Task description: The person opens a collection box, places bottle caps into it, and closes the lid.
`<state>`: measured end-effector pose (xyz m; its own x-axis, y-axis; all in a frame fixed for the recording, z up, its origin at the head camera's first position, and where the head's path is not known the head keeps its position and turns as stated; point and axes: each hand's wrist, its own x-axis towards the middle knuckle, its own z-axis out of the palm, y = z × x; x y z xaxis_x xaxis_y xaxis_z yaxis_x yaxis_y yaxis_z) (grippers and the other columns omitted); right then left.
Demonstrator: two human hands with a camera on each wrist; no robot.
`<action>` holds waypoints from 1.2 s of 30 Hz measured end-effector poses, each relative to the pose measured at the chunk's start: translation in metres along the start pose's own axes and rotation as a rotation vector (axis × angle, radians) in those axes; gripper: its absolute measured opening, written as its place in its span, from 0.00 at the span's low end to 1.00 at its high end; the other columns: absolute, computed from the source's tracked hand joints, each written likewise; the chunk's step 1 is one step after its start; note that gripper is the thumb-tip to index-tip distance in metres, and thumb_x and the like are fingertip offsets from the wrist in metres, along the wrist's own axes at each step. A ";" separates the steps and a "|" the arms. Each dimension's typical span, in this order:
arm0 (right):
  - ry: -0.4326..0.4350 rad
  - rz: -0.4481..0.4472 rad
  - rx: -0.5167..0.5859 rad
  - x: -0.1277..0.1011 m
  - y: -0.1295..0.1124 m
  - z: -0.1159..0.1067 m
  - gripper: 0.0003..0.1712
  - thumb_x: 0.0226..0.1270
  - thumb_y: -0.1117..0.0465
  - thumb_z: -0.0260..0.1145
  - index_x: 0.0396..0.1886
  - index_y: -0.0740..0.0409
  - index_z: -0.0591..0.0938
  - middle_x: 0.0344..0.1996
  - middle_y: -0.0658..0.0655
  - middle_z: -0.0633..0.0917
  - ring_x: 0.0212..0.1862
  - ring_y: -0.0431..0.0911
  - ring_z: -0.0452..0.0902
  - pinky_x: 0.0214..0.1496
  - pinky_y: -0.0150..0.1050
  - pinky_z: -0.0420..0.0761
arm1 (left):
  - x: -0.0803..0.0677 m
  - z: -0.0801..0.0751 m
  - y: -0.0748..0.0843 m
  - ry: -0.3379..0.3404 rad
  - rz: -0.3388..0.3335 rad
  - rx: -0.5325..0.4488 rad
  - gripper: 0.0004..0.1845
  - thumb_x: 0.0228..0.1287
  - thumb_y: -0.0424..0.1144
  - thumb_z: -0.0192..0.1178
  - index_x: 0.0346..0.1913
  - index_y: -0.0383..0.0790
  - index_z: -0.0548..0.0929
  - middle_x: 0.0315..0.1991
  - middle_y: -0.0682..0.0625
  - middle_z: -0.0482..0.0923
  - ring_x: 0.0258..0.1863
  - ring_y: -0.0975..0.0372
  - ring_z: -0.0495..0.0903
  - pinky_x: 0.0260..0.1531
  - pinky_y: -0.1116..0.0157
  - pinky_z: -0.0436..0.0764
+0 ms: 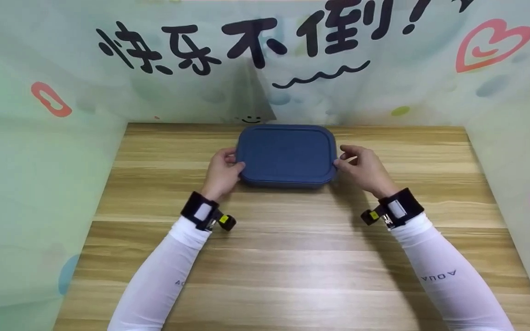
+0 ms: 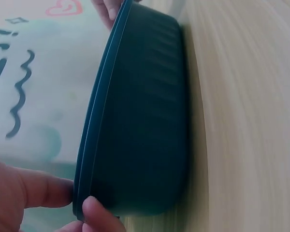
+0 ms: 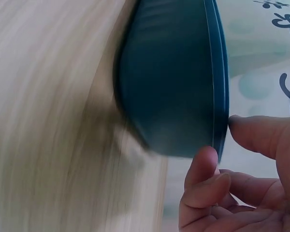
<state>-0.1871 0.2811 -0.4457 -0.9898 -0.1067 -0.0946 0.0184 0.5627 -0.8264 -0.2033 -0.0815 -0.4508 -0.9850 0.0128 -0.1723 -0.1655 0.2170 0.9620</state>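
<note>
A dark blue lidded box (image 1: 287, 154), shaped like a lunch box with rounded corners, rests on the wooden table near its back edge. Its lid is on. At the box's left end, my left hand (image 1: 222, 174) pinches the rim, thumb on the lid's edge and fingers at the side. My right hand (image 1: 365, 171) pinches the rim at the opposite end. In the left wrist view the left thumb (image 2: 48, 190) touches the lid's edge with a fingertip below it. The right thumb (image 3: 258, 133) meets the lid's edge in the right wrist view. Whatever is inside the box is hidden.
Behind the table (image 1: 274, 276) hangs a pale printed backdrop (image 1: 200, 99) with large black characters, and similar sheets cover both sides. Each wrist wears a black strap (image 1: 199, 211) with a small camera. White sleeves (image 1: 449, 271) cover both forearms.
</note>
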 end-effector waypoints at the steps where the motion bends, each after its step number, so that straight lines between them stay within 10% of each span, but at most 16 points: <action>1: 0.000 -0.005 -0.006 0.000 0.000 0.000 0.34 0.78 0.58 0.68 0.75 0.72 0.71 0.53 0.65 0.82 0.49 0.54 0.82 0.42 0.29 0.81 | 0.000 -0.005 -0.001 0.013 -0.007 -0.016 0.27 0.74 0.25 0.60 0.73 0.26 0.70 0.53 0.38 0.73 0.38 0.59 0.78 0.34 0.66 0.84; 23: 0.074 -0.035 -0.074 -0.047 0.034 -0.047 0.32 0.79 0.58 0.68 0.74 0.68 0.73 0.53 0.67 0.82 0.49 0.58 0.81 0.40 0.27 0.81 | 0.007 -0.143 -0.018 0.171 -0.077 0.137 0.26 0.78 0.29 0.55 0.75 0.26 0.69 0.63 0.32 0.76 0.37 0.62 0.78 0.34 0.69 0.84; 31: 0.112 -0.068 -0.155 -0.068 0.032 -0.058 0.32 0.79 0.57 0.68 0.74 0.68 0.73 0.56 0.71 0.81 0.48 0.59 0.81 0.40 0.25 0.78 | 0.012 -0.160 -0.018 0.230 -0.080 0.206 0.27 0.78 0.31 0.54 0.75 0.27 0.69 0.59 0.37 0.74 0.44 0.59 0.77 0.40 0.68 0.83; 36: 0.142 -0.136 -0.239 -0.078 0.023 -0.059 0.33 0.77 0.58 0.70 0.74 0.69 0.73 0.56 0.70 0.80 0.48 0.58 0.80 0.42 0.28 0.75 | 0.003 -0.149 -0.007 0.319 0.078 0.405 0.30 0.77 0.38 0.59 0.75 0.27 0.68 0.64 0.33 0.70 0.58 0.49 0.73 0.59 0.57 0.76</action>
<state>-0.1175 0.3507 -0.4250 -0.9911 -0.0878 0.1000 -0.1323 0.7299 -0.6706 -0.2129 -0.2285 -0.4267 -0.9702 -0.2405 0.0300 -0.1211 0.5881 0.7997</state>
